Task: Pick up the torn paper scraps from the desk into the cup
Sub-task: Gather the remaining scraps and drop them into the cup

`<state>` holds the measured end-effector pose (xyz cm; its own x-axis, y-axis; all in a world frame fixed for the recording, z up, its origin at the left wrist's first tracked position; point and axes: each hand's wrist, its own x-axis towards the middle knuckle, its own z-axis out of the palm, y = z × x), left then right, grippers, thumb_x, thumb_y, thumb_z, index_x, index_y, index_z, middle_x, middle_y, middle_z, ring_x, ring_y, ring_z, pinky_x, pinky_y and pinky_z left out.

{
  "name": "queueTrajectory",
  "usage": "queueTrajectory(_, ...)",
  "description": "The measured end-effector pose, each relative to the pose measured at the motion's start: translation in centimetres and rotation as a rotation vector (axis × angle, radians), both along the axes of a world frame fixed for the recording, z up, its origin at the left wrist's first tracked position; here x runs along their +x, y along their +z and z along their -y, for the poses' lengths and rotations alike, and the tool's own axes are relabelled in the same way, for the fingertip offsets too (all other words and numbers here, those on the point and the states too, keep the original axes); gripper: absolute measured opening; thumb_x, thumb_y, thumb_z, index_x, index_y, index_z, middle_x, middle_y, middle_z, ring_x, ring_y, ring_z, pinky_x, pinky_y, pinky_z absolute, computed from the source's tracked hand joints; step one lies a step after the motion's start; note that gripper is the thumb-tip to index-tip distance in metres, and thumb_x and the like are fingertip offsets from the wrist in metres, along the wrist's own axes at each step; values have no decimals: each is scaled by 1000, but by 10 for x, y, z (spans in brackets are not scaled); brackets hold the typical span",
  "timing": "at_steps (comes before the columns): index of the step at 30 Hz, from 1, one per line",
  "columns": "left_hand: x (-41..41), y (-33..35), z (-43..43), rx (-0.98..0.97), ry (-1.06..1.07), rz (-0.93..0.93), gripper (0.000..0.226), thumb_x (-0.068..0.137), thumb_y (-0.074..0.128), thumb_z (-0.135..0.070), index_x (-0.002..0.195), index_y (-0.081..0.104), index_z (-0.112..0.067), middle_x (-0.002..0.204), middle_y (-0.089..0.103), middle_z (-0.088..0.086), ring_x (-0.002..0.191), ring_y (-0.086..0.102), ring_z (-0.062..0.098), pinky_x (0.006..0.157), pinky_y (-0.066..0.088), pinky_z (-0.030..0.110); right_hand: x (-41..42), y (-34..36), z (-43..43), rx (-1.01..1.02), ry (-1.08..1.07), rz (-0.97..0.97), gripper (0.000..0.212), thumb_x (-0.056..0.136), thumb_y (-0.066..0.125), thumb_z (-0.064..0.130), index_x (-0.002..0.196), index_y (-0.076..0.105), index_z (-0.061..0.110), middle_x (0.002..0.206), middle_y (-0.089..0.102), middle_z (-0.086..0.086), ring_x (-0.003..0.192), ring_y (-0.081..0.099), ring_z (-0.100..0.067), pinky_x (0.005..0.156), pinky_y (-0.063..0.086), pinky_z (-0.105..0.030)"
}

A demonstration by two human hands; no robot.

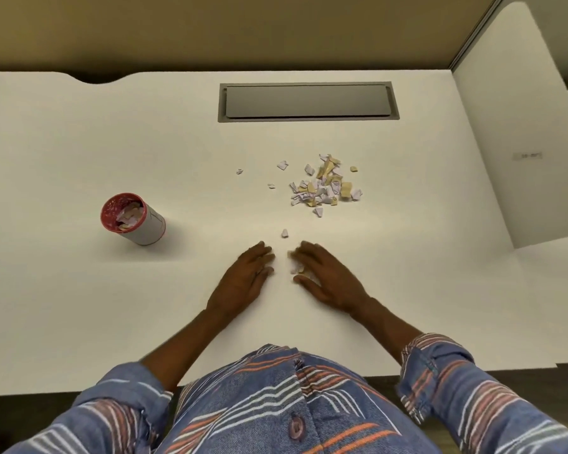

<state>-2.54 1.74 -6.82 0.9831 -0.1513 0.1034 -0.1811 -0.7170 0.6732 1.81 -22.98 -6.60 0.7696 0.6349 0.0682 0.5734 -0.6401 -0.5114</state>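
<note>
Both hands, left (pixel 248 273) and right (pixel 325 276), lie flat, spread, scraps (pixel 296 265) between; cup (pixel 132 219) holds scraps.

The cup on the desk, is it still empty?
No, the cup already holds torn paper scraps, white and tan pieces showing inside its red rim.

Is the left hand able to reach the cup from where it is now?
Probably yes. The cup stands upright to the left of the left hand, with only bare desk between them; the main pile of scraps lies on the other side.
</note>
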Motion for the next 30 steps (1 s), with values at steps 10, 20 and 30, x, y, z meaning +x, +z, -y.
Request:
queueTrajectory(10, 10, 0, 28, 159, -112, -47, 80, 87, 54, -66, 153, 24, -32, 164, 7, -6, 153, -1, 16, 123, 9, 34, -28, 17, 35, -113, -95, -22, 53, 101, 52, 42, 148, 43, 21, 157, 39, 0, 146, 35, -19, 118, 35, -37)
queueTrajectory(20, 2, -4, 49, 47, -231, 60, 28, 93, 63, -30, 117, 73, -18, 139, 58, 2, 139, 44, 18, 116, 34, 37, -64, 19, 27, -231, -86, -30, 65, 99, 43, -4, 157, 23, 17, 165, 16, -7, 152, 19, -27, 113, 38, -34)
queueTrajectory(30, -22, 5, 11, 85, -29, 69, 19, 91, 68, -20, 106, 75, -12, 120, 66, 3, 119, 59, 14, 99, 50, 34, -46, 25, 30, -149, -185, 25, 24, 95, 64, 26, 118, 68, 20, 134, 61, -1, 117, 62, -24, 84, 57, -33)
